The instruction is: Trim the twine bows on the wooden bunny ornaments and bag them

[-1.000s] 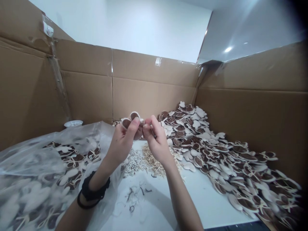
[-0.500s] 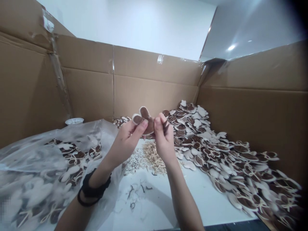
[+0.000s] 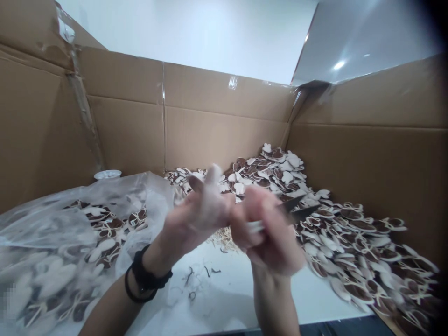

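We see both hands blurred in front of us, above the white table (image 3: 224, 298). Our left hand (image 3: 199, 214) sits with fingers partly spread, and a pale shape with a dark patch shows at its fingertips; it may be 1 of the brown-and-white bunny pieces (image 3: 205, 179), but the blur keeps us from telling whether the hand grips it. A black band (image 3: 143, 280) circles the left wrist. Our right hand (image 3: 269, 233), touching the left, is curled closed around a dark pair of scissors (image 3: 297, 210), whose blades point out to the right.

To the left lies a clear plastic bag (image 3: 70, 233) with more such pieces inside. To the right a big heap of the same pieces (image 3: 336, 233) runs along the cardboard wall (image 3: 367, 163). Between bag and heap, just behind the hands, lies a small mound of pale string bits (image 3: 220, 240), with dark thread scraps (image 3: 192, 280) nearer us. A small white dish (image 3: 107, 174) stands by the back-left wall.
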